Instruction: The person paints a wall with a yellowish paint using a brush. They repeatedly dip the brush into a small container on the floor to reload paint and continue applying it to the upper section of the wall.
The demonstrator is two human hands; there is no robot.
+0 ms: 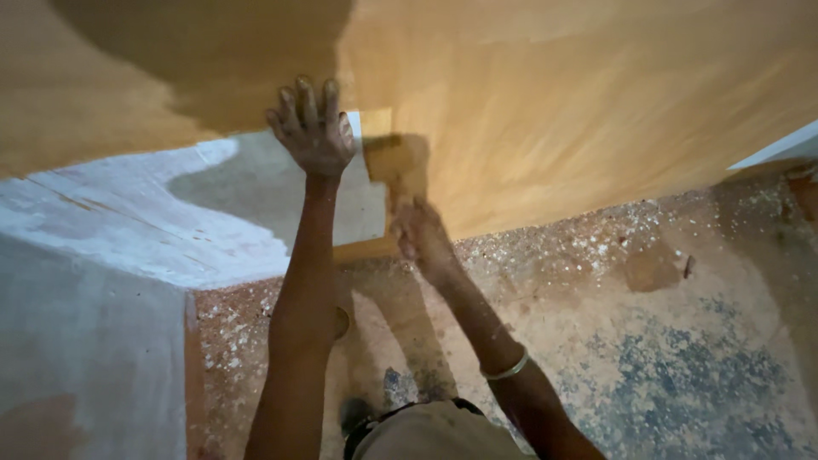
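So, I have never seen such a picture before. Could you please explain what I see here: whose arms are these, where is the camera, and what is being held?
There is no machine here. One camera sits on a person's head and looks down, so both arms are that person's own. The left hand presses flat, fingers spread, on a large wooden panel. The right hand, blurred, grips a small brown block against the wood; I cannot tell what it is. A thin bangle circles the right wrist. Part of the surface at the left is white. Below lies a speckled, dusty floor.
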